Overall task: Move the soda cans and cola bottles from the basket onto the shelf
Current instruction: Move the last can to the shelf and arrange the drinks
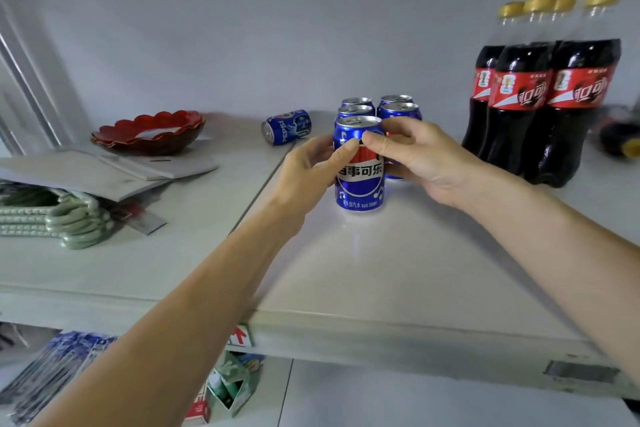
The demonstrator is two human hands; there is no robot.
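both hands hold the front blue soda can (360,180), upright on the white shelf (398,270): left hand (311,172) grip pinching its 9 o'clock side, right hand (415,152) grip at 3 o'clock. cola bottles (540,104) stand toward 2 o'clock.

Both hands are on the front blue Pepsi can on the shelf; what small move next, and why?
Probably let go: the front blue Pepsi can stands upright on the white shelf, in line with the four blue cans behind. Left hand and right hand only steady it.
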